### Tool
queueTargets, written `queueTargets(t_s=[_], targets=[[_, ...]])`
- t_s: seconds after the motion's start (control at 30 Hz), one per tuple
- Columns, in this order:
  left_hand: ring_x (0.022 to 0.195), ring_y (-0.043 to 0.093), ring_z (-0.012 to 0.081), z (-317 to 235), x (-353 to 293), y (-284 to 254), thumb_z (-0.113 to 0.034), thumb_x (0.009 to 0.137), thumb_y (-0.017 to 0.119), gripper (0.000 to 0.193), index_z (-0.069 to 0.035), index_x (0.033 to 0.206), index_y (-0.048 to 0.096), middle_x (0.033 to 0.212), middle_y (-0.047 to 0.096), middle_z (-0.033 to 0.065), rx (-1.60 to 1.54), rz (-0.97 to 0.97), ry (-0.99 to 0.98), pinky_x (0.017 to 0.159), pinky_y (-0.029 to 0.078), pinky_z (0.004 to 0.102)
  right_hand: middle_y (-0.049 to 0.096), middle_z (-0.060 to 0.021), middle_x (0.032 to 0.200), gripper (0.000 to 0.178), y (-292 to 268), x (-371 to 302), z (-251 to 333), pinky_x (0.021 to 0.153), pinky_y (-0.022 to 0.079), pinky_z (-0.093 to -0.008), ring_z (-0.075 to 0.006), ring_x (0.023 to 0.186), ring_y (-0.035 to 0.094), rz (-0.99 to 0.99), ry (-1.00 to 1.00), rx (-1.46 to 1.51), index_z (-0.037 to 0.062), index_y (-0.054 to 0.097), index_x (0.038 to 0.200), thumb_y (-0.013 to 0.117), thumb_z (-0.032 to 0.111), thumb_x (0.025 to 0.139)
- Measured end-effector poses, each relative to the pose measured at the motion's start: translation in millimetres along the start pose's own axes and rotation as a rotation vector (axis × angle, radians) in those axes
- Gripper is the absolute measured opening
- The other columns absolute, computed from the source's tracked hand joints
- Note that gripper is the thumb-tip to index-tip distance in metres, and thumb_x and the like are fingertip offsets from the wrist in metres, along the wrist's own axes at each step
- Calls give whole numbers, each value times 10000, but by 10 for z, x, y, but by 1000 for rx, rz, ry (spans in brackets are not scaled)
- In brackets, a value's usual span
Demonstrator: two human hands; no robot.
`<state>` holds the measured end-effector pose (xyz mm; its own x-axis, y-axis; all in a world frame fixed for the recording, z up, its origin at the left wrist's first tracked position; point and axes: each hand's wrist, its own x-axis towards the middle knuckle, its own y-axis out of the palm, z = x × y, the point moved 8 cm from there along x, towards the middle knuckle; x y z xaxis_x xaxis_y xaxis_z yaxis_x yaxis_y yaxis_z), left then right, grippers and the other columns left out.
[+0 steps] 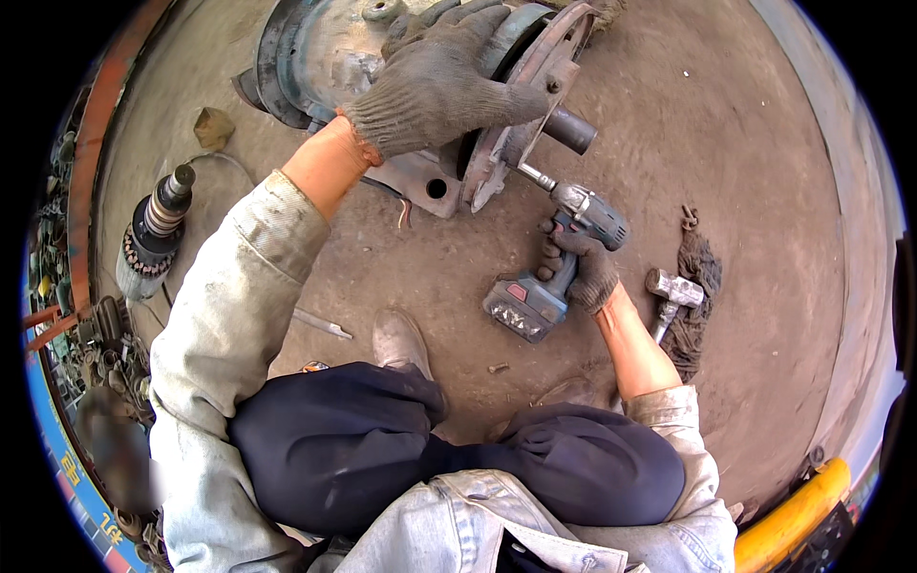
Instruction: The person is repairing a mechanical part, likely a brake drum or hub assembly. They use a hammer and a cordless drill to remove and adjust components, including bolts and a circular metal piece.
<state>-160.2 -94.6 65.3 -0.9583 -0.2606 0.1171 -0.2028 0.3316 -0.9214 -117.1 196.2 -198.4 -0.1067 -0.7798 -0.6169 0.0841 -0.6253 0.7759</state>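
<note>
A large electric motor (315,57) lies on its side on the ground at the top. My gloved left hand (449,76) is laid over its right end with the fingers stretched out, the thumb reaching across the round end cover (489,172). A shaft stub (571,131) sticks out of that cover to the right. In my gloved right hand (585,263) is a cordless impact wrench (590,215), gripped by the handle, battery pack down. Its socket end points up and left at the cover's lower edge. Whether it sits on a bolt I cannot tell.
A rotor (153,234) stands on the left, near a brass-coloured block (213,128). On the right a hammer (673,291) lies against a dark rag (702,263). A loose bolt (498,368) lies before my feet. A yellow pipe-like part (793,516) is at lower right.
</note>
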Motion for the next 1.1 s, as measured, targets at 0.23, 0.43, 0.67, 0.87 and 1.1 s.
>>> queueTargets(t_s=[0.23, 0.43, 0.67, 0.87, 1.1], targets=[[1452, 536, 456, -146, -6, -134, -646, 805, 860, 1009, 39, 1504, 613, 1481, 618, 304, -77, -54, 51, 1289, 313, 561, 635, -9, 837, 154, 91, -17, 1, 657, 540, -360, -127, 655, 575, 68, 105, 187, 50, 668, 1199, 664, 132, 1069], [1449, 540, 456, -123, -28, -143, -663, 793, 849, 1011, 23, 1499, 622, 1471, 628, 299, -98, -114, 67, 1284, 329, 550, 622, -19, 797, 81, -75, 49, -11, 642, 524, -378, -151, 615, 556, -39, 65, 77, 75, 679, 1087, 702, 99, 1013], [1513, 498, 464, -66, 5, -12, -678, 801, 830, 1061, 32, 1552, 586, 1544, 593, 314, 4, -89, -2, 1321, 283, 551, 626, -31, 791, 76, -110, 59, -29, 636, 525, -390, -170, 605, 559, -47, 50, 85, 77, 683, 1059, 721, 78, 993], [1517, 495, 464, -70, -20, -41, -648, 808, 842, 1047, 40, 1553, 580, 1547, 591, 315, 40, -161, 32, 1324, 277, 552, 625, -35, 802, 109, -120, 79, 3, 642, 531, -382, -173, 629, 571, -37, 19, 48, 69, 677, 1106, 713, 72, 1004], [1595, 401, 465, -34, -12, 236, -767, 808, 769, 1183, -2, 1663, 479, 1678, 501, 251, 38, -40, 86, 1332, 298, 575, 625, -63, 825, 239, -67, 23, -17, 662, 530, -383, -201, 697, 599, -46, -87, -42, 42, 666, 1238, 704, 62, 1004]])
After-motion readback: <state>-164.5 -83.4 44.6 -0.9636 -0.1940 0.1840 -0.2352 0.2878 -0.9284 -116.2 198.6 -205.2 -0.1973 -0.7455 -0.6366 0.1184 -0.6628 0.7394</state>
